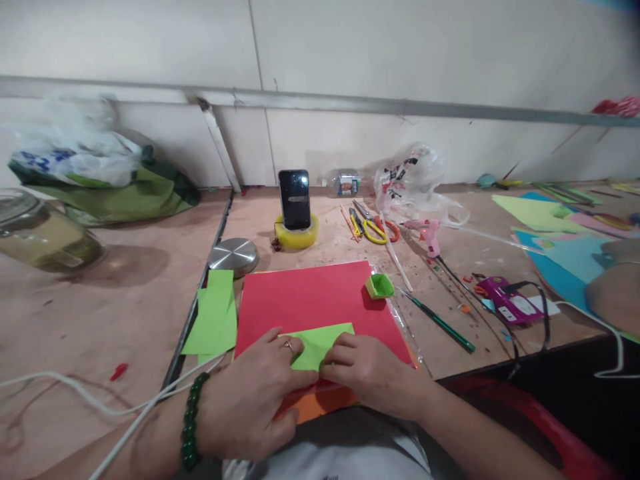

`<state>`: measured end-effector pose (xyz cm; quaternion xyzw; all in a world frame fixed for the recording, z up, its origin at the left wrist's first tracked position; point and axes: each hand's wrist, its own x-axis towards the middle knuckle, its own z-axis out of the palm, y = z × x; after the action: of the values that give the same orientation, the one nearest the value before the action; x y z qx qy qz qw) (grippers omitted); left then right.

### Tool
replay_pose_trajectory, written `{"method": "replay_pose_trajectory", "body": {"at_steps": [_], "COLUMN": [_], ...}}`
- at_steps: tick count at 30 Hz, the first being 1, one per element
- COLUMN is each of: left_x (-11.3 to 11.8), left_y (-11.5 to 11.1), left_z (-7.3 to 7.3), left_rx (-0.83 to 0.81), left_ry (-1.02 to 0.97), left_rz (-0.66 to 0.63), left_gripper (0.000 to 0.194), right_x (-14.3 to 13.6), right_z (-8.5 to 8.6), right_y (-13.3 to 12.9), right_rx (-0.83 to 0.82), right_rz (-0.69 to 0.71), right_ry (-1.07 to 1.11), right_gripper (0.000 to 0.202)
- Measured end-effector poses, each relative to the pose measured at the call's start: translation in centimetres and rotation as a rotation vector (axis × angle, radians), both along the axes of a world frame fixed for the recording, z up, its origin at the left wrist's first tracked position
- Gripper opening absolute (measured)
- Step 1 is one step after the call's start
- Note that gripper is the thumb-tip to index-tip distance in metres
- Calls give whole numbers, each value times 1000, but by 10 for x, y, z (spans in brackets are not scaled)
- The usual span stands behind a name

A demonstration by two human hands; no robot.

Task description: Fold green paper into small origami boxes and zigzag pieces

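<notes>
A green paper strip (320,343) lies on a red sheet (305,293), near its front edge. My left hand (260,390) rests on the strip's left part, its index finger stretched along the lower edge and its thumb apart; a ring and a green bead bracelet show on it. My right hand (363,373) has its fingers bent together on the strip's lower right edge. What is under those fingertips is hidden. A small green folded paper box (380,286) sits at the red sheet's upper right corner. Orange paper (325,403) shows beneath the red sheet.
Green paper pieces (215,320) and a round metal lid (233,256) are at left. Behind stand a phone (295,199) on a yellow tape roll (297,232) and scissors (375,230). At right: a green pen-like tool (440,321), pink glue gun (429,237), purple device (510,301), another person's hand (617,290).
</notes>
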<state>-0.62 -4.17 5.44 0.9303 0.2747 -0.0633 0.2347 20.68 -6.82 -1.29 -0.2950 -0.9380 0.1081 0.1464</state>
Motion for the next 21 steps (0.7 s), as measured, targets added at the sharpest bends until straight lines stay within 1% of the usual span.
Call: {"method": "replay_pose_trajectory", "body": {"at_steps": [2,7,11,14,18,21], "left_x": [-1,0,-2,-8,-18,-25], "left_y": [-3,-10,-12,-14,-20,-26], "left_z": [-1,-5,-8,-10,-12,-12], "left_rx": [5,72,32,0,9,28], "left_ry": [-6,24,34,9,-18,-13], "left_rz": [6,33,60,79,117,144], "left_gripper": [32,22,26,34,35,40], "right_x": [0,1,6,16,31,41], "right_z": [2,9,12,10,7,5], "right_y": [0,-1,-4,-7,-10,-14], "right_rx": [11,71,115,102,90,78], "right_rz": [40,110,165,164,131,93], "right_ry": [-49,-172,-235,-241,-184,-134], "right_gripper": [15,14,17,18,20,19]}}
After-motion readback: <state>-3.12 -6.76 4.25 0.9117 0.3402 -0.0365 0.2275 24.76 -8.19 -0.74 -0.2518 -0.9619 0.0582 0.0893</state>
